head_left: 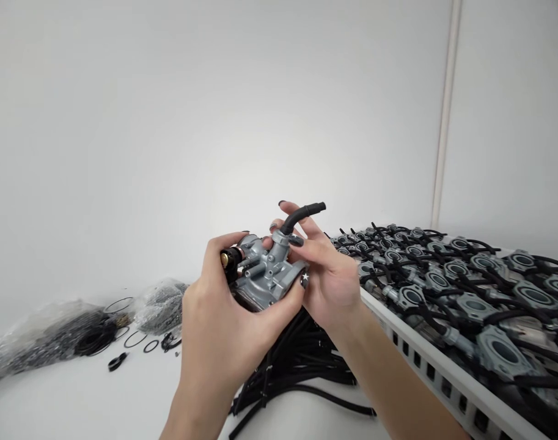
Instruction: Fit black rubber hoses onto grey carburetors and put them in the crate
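A grey metal carburetor point(264, 275) is held up in front of me, above the table. My left hand point(228, 311) wraps around its body, with the thumb along the near flange. A bent black rubber boot point(301, 215) rises from the threaded cap point(280, 238) on its top. My right hand point(329, 263) has its thumb and fingers closed around that cap, at the base of the boot. A black part with a brass-coloured end point(230, 259) sticks out on the carburetor's left side. The underside of the carburetor is hidden by my left hand.
At the right, a white plastic crate point(425, 360) holds many carburetors with black hoses. Black rubber hoses point(301, 366) lie below my hands. To the left are plastic bags point(49, 333) of small parts, loose black rings point(151, 346) and a black clip point(117, 362). A white wall point(214, 110) stands behind.
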`<state>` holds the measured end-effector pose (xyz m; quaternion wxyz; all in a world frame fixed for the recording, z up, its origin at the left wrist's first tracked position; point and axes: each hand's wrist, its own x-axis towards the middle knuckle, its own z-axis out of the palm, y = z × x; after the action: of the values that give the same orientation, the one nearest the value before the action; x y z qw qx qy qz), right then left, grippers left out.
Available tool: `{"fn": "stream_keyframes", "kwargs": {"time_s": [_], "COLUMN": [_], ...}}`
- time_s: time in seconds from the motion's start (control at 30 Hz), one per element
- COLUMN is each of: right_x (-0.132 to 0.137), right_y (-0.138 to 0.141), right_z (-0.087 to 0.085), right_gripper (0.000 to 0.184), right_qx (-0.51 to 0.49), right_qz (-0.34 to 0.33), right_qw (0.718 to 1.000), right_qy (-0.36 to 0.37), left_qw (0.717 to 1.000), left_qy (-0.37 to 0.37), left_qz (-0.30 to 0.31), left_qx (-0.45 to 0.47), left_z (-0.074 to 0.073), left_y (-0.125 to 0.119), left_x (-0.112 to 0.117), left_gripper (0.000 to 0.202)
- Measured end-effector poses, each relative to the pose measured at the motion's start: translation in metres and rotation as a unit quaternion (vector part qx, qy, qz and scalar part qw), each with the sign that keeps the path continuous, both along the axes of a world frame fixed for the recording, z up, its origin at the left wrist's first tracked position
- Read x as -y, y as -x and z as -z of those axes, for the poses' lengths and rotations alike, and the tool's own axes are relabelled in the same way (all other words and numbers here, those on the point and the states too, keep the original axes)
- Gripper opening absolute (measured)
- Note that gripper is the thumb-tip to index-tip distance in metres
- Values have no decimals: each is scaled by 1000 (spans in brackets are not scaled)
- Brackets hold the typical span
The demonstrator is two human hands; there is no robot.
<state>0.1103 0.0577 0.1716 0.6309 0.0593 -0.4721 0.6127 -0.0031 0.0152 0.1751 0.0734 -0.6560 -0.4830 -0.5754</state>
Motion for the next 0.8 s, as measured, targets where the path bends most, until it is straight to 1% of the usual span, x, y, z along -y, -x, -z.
{"fn": "stream_keyframes", "kwargs": {"time_s": [0.23, 0.33, 0.63, 0.8], "right_x": [-2, -3, -5, -7], "right_y": [1, 1, 3, 3], "right_z": [1, 1, 4, 4], "right_gripper": [34, 36, 36, 38], "right_qx": [2, 8, 32, 36], "right_qz": [2, 16, 47, 44], "right_qw": [1000, 1000, 998, 997], "right_qy": [-8, -13, -39, -46], "left_qw": [999, 999, 1000, 1000], "left_qy": [-4, -3, -12, -20], "left_qz": [-11, -13, -11, -4], "left_qx": [31, 33, 12, -4], "left_z": [0, 0, 1, 2], "left_y": [-5, -6, -1, 3], "left_x": [1, 2, -2, -5], "left_gripper": [49, 49, 51, 54]}}
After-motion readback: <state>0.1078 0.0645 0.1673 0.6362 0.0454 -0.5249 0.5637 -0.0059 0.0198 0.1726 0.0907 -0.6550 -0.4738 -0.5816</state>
